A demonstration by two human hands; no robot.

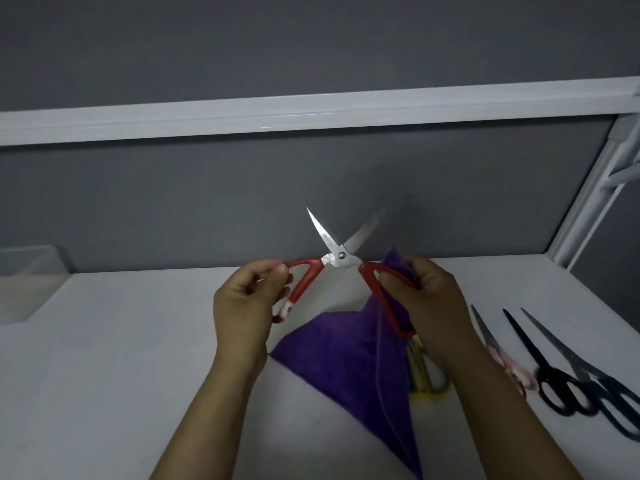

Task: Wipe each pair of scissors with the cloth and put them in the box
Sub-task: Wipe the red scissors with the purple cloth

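Note:
Red-handled scissors (337, 256) are held up above the white table (121, 358) with their blades spread apart and pointing up. My left hand (247, 299) grips the left red handle. My right hand (424, 299) grips the right red handle together with a purple cloth (343, 362), which hangs down from that hand to the table. A translucent box (27, 271) stands at the far left edge of the table.
On the table to the right lie yellow-handled scissors (427, 379), partly under my right forearm, then pink-handled scissors (507, 362), black-handled scissors (550, 379) and dark grey-handled scissors (602, 386). A grey wall and a white shelf frame (588, 192) rise behind.

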